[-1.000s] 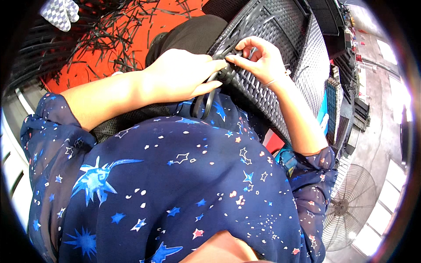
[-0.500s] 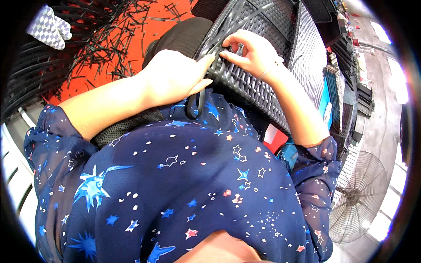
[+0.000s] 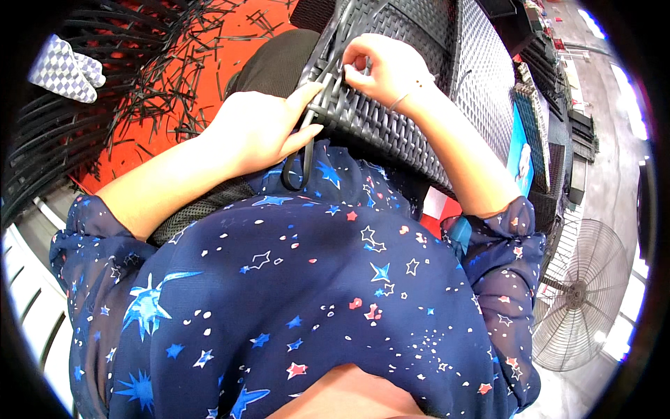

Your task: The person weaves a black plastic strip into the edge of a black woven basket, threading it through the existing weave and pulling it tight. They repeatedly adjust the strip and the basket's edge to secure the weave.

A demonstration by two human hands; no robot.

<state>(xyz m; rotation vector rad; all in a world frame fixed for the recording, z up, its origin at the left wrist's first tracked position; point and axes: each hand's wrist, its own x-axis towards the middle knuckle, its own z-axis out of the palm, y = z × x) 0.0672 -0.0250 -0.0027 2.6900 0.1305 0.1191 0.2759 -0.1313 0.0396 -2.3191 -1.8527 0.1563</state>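
A black woven wicker piece [image 3: 391, 126], shaped like a seat or basket with a wide rim, leans across my lap at upper centre. My left hand [image 3: 262, 129] lies at its near left corner, thumb and forefinger apart around the woven edge; the other fingers are hidden. Below the thumb hangs a loop of flat black strip [image 3: 305, 174]. My right hand [image 3: 387, 66] is over the rim, its thumb and forefinger curled together in a pinch on a thin black strip, mostly hidden by the fingers. Several loose strips [image 3: 335, 42] run along the rim's left side.
Cut black strips lie scattered over a red surface [image 3: 195, 77] at upper left. Beyond are a curved black slatted piece [image 3: 66, 133] and a checked cloth item [image 3: 63, 70]. A large round fan [image 3: 576, 297] stands at right, with stacked dark wicker pieces [image 3: 541, 140] nearer.
My right hand has moved slightly up and left, its fingertips now closer together. The left hand stays at the wicker corner. The whole view has shifted a little.
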